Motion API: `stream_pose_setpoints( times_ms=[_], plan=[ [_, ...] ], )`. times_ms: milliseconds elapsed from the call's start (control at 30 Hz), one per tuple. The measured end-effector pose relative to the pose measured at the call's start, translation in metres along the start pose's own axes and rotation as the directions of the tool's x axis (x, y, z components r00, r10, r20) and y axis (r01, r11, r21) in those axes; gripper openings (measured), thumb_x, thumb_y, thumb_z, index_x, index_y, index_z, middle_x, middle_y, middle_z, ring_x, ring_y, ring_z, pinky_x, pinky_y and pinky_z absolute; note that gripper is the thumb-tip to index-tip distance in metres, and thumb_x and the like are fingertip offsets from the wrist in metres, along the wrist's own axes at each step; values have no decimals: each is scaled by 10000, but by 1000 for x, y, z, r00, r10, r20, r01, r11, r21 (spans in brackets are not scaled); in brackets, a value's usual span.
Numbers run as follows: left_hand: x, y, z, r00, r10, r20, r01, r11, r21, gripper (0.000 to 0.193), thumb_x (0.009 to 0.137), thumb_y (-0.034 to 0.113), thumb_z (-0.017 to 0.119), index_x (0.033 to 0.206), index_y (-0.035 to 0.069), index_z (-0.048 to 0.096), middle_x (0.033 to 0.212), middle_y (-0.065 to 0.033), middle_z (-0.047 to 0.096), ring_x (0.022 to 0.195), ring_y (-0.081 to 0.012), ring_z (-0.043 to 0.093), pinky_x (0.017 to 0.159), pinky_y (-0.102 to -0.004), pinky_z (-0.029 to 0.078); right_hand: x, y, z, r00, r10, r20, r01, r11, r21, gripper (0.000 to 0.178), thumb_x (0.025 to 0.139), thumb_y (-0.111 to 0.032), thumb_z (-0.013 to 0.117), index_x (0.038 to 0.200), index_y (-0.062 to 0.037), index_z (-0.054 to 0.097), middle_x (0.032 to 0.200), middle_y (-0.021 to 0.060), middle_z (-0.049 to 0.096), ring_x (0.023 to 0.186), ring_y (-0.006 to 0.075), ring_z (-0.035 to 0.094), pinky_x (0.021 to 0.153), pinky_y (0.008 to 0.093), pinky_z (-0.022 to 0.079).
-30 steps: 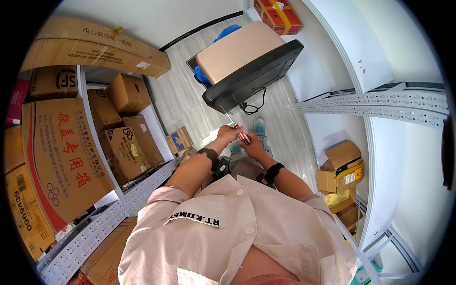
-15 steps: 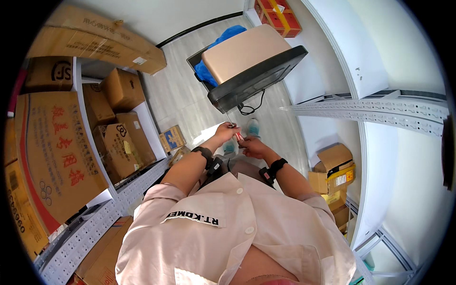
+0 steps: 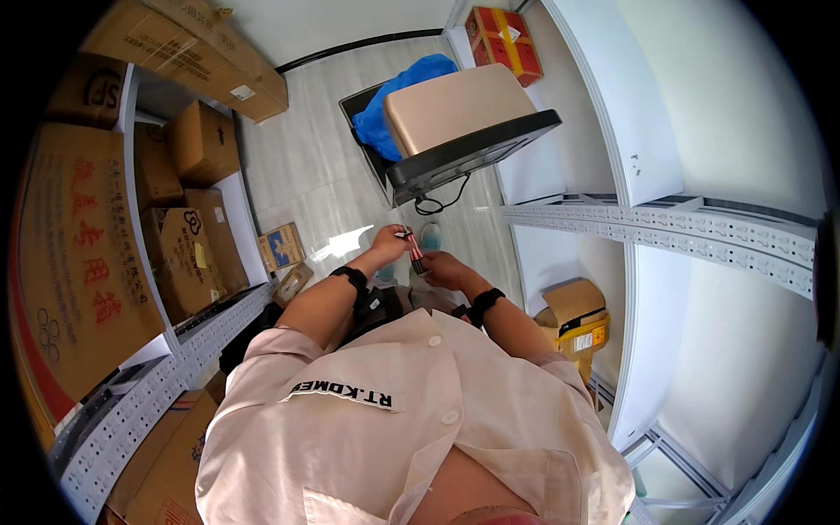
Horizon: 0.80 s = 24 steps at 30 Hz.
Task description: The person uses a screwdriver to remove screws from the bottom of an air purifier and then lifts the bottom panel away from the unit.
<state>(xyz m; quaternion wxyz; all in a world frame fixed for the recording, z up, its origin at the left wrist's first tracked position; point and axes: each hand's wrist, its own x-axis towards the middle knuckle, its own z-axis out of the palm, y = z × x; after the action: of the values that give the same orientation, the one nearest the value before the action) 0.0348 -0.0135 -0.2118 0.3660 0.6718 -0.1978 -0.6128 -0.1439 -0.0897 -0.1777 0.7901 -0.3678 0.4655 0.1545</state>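
A slim red, white and black stick-like tool (image 3: 415, 252) spans the gap between my hands, in front of my waist. My left hand (image 3: 388, 243) pinches its far end, where a dark tip shows by the fingers. The near, black end rests against the fingers of my right hand (image 3: 445, 269), which are curled closed around it. Its exact kind is too small to make out. Just ahead of both hands is a rose-gold box-shaped appliance (image 3: 459, 105) with a black base (image 3: 477, 156) and a black cable (image 3: 442, 203).
Blue plastic sheeting (image 3: 376, 127) lies behind the appliance. To the left, a shelf (image 3: 157, 455) holds several cardboard cartons (image 3: 92, 236). A long carton (image 3: 197, 52) is at far left. White shelving (image 3: 665, 232) lines the right, with an open carton (image 3: 575, 317) and a red box (image 3: 503, 42).
My view has shifted, so my hands sit a little lower and further left in it. More of the red and black tool shows between them now. Both hands keep their hold.
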Motion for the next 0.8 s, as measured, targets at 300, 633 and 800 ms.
stream_pose_setpoints(
  times_ms=[300, 633, 800],
  plan=[
    [2, 11, 5, 991, 24, -133, 24, 935, 353, 556, 696, 407, 829, 1010, -18, 654, 920, -110, 691, 818, -203, 663, 757, -324, 526, 4, 8, 3, 996, -76, -50, 61, 965, -255, 182, 948, -222, 570, 1015, -59, 618, 728, -18, 513, 564, 76, 418, 488, 242, 339],
    [26, -15, 10, 992, -104, -64, 105, 994, 12, 401, 785, 32, 740, 1154, 6, 586, 934, -99, 665, 832, -184, 671, 685, -284, 573, 0, 8, 4, 980, -107, -167, 73, 977, -200, 346, 917, -354, 622, 973, -13, 613, 866, 62, 647, 596, 136, 572, 538, 291, 449],
    [13, 9, 7, 982, -186, 36, 189, 971, -148, 408, 805, 63, 728, 1178, 10, 571, 974, -87, 664, 802, -175, 660, 695, -282, 565, -12, 8, 4, 995, -35, -89, 34, 999, -8, 368, 949, -367, 563, 980, -2, 603, 870, 84, 644, 615, 171, 626, 534, 280, 477]
  ],
)
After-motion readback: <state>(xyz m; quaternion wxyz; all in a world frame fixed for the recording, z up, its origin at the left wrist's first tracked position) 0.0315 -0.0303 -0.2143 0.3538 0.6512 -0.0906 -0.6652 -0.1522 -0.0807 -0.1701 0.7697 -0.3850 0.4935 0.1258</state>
